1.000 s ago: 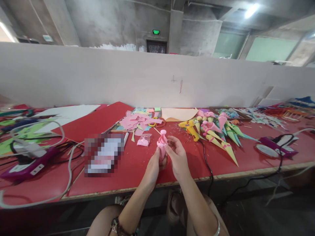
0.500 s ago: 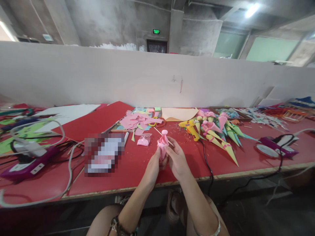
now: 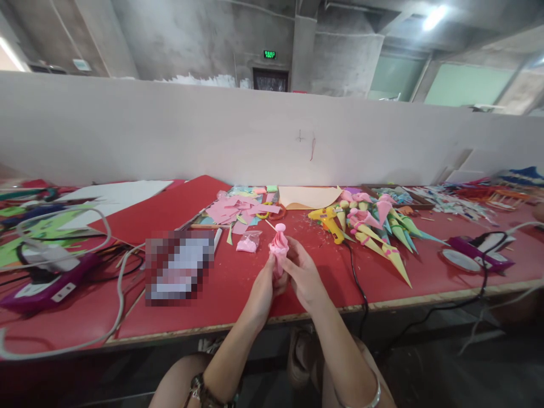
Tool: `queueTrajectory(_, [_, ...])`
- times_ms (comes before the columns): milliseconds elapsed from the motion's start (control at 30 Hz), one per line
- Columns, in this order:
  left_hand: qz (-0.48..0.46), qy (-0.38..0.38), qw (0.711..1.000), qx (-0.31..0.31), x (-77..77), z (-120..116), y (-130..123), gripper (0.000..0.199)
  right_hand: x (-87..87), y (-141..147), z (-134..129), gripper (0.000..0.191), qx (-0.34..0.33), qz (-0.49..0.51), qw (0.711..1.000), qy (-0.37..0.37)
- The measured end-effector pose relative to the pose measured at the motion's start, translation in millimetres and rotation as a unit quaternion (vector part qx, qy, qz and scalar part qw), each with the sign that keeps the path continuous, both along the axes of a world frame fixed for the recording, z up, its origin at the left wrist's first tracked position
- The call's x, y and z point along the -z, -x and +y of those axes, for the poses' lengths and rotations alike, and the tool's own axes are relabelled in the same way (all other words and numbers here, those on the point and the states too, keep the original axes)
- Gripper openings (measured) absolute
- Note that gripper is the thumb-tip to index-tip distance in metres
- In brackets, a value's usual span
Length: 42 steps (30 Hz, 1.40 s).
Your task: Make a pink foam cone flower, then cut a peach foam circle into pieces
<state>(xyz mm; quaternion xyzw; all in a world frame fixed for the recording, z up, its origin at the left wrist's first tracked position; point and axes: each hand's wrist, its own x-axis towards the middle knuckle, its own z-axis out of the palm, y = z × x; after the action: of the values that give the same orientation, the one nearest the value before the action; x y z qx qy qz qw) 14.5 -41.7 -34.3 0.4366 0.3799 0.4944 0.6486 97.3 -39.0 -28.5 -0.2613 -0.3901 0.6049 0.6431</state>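
Observation:
Both hands hold a small pink paper cone (image 3: pixel 279 262) above the front of the table, its folded pink top and round pink ball pointing up. My left hand (image 3: pixel 262 290) grips its left side, thumb against the front. From the right, the fingers of my right hand (image 3: pixel 304 276) close on it just below the frilled rim. Its lower end is partly hidden by the hands. Behind it a thin wooden stick (image 3: pixel 271 225) shows in part. A clear bag with pink material (image 3: pixel 247 242) lies just beyond my left hand.
To the right lie a yellow glue gun (image 3: pixel 327 221) with a black cord and several paper cones (image 3: pixel 389 252). Pink paper scraps (image 3: pixel 236 208) are heaped at the back. On the left are a blurred-out flat object (image 3: pixel 181 266), red sheets (image 3: pixel 161 212) and a purple power strip (image 3: pixel 51 283).
The pink cone has shifted slightly left and turned a little in my hands, so its folded top faces more toward me. Both hands keep their hold.

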Motion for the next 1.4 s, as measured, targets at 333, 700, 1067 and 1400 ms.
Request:
queueTrajectory(333, [0.614,-0.281,0.709,-0.202,-19.3,11.1,52.5,0.04,6.3,-10.1,11.3,0.033,0.085,0.024,0.994,0.068])
queueTrajectory(700, [0.775,-0.21,0.523,-0.287,-8.7,35.2,94.3,0.049,8.7,-8.5,12.0,0.034,0.097,0.004,0.992,0.076])
queueTrajectory(1067, [0.736,-0.245,0.534,-0.337,-7.2,37.6,95.3,0.052,11.2,-10.0,14.9,0.033,0.092,-0.02,0.993,0.068])
queueTrajectory(1400, [0.723,-0.253,0.619,-0.171,-6.9,39.0,61.8,0.045,11.9,-12.6,15.4,0.035,0.172,-0.083,0.977,0.089])
